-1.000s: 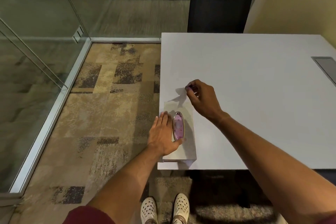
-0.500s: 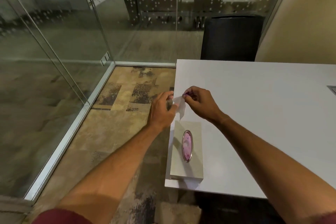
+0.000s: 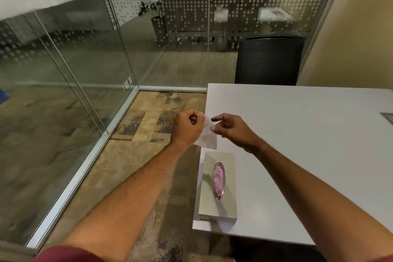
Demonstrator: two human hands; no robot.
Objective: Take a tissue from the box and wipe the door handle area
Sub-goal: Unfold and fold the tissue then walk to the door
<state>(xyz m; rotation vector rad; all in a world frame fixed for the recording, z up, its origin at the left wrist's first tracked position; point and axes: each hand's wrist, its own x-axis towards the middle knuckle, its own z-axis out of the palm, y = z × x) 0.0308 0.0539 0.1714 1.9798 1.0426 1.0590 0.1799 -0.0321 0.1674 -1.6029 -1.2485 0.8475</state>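
Observation:
A white tissue [image 3: 207,135] hangs in the air between both hands, above the far end of the tissue box. My left hand [image 3: 187,128] is closed on its left edge. My right hand [image 3: 232,131] pinches its right edge with thumb and fingertips. The beige tissue box [image 3: 219,208] lies on the white table's near left corner; its oval opening has a metal rim and shows pink inside. No door handle is in view.
The white table [image 3: 297,134] fills the right side, with a black chair [image 3: 269,60] behind it. Glass partition walls [image 3: 85,59] with metal frames run along the left and back. Patterned carpet [image 3: 138,134] lies between glass and table.
My left hand has left the box and taken the tissue's other edge. Both hands have lifted the tissue clear of the box. The view has tilted up toward the glass walls.

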